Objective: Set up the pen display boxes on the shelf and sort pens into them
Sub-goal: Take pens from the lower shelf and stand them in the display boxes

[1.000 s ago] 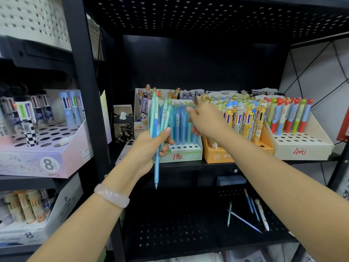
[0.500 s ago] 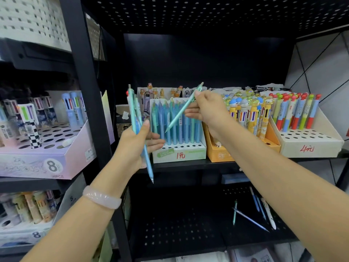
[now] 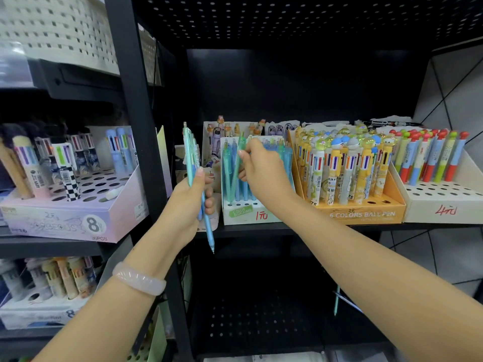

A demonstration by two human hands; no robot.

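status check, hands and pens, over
Left hand grips spare pen bundle. Right hand pinches green pen over white 1-yuan box. Nothing blocking.

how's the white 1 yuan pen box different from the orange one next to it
The white box holds slim plain blue and green pens; the orange box holds fat multicolour pens with cartoon heads. The white box is narrower, with a handwritten red price; the orange one has "6 COLORS BALL PEN" printed on its front. The right hand works at the white box only. Both stand pens upright in holes.
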